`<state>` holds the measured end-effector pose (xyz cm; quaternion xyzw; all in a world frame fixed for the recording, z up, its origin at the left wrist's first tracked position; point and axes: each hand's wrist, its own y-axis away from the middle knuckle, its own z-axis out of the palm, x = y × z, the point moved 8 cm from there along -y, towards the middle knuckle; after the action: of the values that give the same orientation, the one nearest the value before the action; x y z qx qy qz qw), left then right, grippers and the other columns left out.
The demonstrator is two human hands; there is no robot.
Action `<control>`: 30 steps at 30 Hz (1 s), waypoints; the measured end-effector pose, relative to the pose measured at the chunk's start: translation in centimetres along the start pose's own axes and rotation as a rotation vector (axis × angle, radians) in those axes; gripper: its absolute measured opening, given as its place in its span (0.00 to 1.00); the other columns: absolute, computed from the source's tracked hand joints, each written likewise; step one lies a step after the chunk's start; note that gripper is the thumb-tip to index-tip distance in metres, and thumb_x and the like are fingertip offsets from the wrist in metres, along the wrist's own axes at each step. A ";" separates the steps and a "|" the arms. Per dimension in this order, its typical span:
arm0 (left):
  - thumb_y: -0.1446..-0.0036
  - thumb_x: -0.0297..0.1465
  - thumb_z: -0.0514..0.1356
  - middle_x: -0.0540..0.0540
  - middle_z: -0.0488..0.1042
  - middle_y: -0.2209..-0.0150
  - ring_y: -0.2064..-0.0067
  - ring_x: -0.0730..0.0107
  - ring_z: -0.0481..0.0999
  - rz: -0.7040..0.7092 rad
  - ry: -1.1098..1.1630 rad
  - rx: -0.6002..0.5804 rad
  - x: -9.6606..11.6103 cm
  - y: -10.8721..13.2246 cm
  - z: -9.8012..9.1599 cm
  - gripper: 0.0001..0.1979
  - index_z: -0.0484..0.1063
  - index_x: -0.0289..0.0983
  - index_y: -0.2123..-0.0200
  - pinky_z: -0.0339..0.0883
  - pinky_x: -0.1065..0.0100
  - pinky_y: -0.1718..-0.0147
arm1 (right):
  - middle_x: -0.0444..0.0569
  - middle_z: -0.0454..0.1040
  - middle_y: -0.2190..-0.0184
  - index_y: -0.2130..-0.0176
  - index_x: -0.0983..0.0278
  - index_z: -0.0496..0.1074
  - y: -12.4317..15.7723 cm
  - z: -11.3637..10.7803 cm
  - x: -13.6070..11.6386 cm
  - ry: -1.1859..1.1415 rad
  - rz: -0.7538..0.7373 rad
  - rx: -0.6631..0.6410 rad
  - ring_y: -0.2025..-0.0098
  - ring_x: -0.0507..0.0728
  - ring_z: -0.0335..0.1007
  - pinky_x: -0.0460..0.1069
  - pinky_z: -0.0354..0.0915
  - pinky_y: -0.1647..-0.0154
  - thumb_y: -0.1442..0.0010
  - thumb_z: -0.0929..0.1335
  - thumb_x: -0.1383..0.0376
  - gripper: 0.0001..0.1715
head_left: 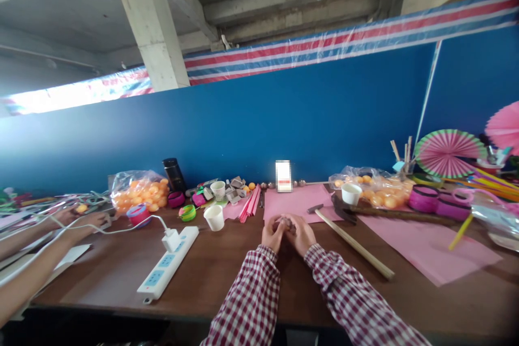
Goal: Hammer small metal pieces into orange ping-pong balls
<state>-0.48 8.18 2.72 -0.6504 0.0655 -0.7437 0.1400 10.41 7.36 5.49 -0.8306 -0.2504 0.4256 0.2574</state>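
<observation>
My left hand (274,234) and my right hand (300,234) meet over the near edge of a pink paper sheet (298,201) on the brown table. Both have curled fingers, with the fingertips and thumbs drawn together. Something small and brownish may sit between them, but the fingers cover most of it and I cannot make out what it is. A hammer (357,247) with a pale wooden handle lies just right of my right hand, its head on the pink sheet. Folded pink paper strips (250,204) lie beyond my left hand.
A white power strip (168,266) and a paper cup (214,218) stand to the left. Bags of orange balls (140,192) lie on both sides. A second hammer (344,210) and another pink sheet (430,246) are at right. A co-worker's arms (52,259) reach in from the left.
</observation>
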 end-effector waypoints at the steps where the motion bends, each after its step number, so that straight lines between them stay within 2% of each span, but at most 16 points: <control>1: 0.56 0.38 0.60 0.42 0.76 0.68 0.64 0.65 0.75 -0.002 0.012 -0.001 0.0 0.0 0.0 0.19 0.69 0.33 0.62 0.67 0.64 0.61 | 0.49 0.70 0.59 0.56 0.62 0.66 0.0 0.0 0.0 -0.003 0.005 -0.002 0.57 0.57 0.64 0.53 0.61 0.55 0.52 0.63 0.68 0.21; 5: 0.58 0.37 0.62 0.40 0.75 0.65 0.62 0.64 0.74 -0.015 0.039 -0.005 -0.4 0.0 -0.1 0.21 0.68 0.32 0.60 0.66 0.63 0.60 | 0.49 0.70 0.58 0.53 0.61 0.64 0.0 -0.2 0.0 0.000 0.028 -0.004 0.56 0.57 0.64 0.53 0.61 0.55 0.52 0.62 0.68 0.24; 10: 0.58 0.38 0.62 0.39 0.75 0.64 0.63 0.65 0.75 -0.045 0.031 0.014 -1.3 -0.1 -0.3 0.24 0.66 0.31 0.58 0.67 0.64 0.61 | 0.49 0.71 0.59 0.55 0.62 0.66 0.1 -0.2 0.0 0.018 0.031 0.001 0.57 0.56 0.65 0.53 0.61 0.55 0.53 0.62 0.69 0.23; 19: 0.58 0.39 0.62 0.40 0.75 0.65 0.64 0.64 0.75 -0.028 -0.004 0.011 -0.6 0.1 -0.2 0.23 0.68 0.32 0.59 0.68 0.65 0.63 | 0.49 0.71 0.60 0.55 0.62 0.66 0.0 -0.8 -0.2 -0.001 0.025 0.058 0.58 0.55 0.65 0.51 0.63 0.57 0.51 0.61 0.68 0.21; 30: 0.58 0.38 0.61 0.39 0.75 0.64 0.62 0.64 0.74 -0.022 0.021 -0.010 -0.9 -0.1 -0.1 0.23 0.67 0.32 0.58 0.66 0.64 0.60 | 0.48 0.71 0.62 0.56 0.61 0.66 0.0 -0.7 0.2 0.010 0.059 0.039 0.58 0.56 0.65 0.51 0.63 0.58 0.50 0.61 0.67 0.19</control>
<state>-0.44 8.51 1.85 -0.6441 0.0636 -0.7515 0.1277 11.06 7.34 5.77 -0.8347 -0.2159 0.4335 0.2621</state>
